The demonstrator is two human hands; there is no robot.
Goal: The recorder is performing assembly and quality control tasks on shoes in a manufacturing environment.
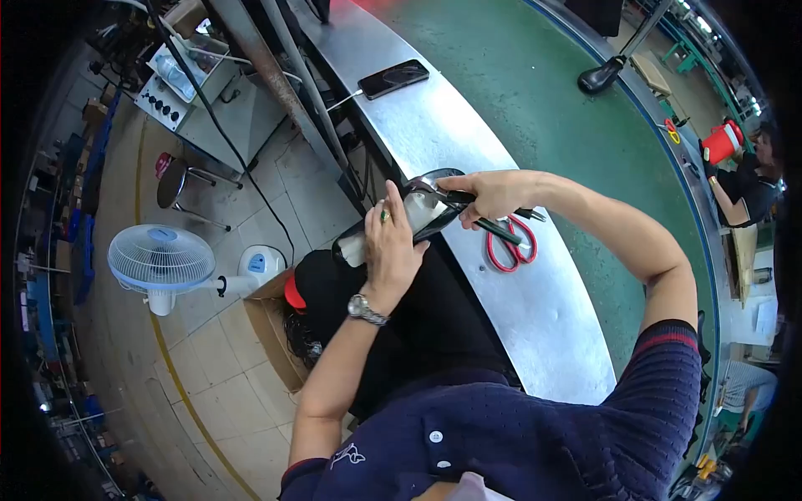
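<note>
1. The right hand [499,196], near the centre of the frame, has its fingers closed around a dark hand tool [459,199], whose kind is hard to tell behind them; the index finger reaches out to the shoe.
2. The left hand [390,250] lies across the black shoe [426,210], fingers nearly straight, thumb set wide of them; whether it clasps tightly, I cannot tell. It wears a green-stoned ring [385,215] and, at the wrist, a metal-banded watch [364,309].
3. A small white emblem [347,457] marks the navy shirt [535,434] at the bottom of the frame; the mark on the hub of the pedestal fan [161,257], at left, is too small to read.
4. The shoe sits at mid-frame, its long axis slanting from lower left to upper right; which end is the toe, I cannot tell.
5. Red-handled scissors [515,258] lie on the metal bench [543,326], just right of centre; a smartphone [394,79] lies toward its top end.
</note>
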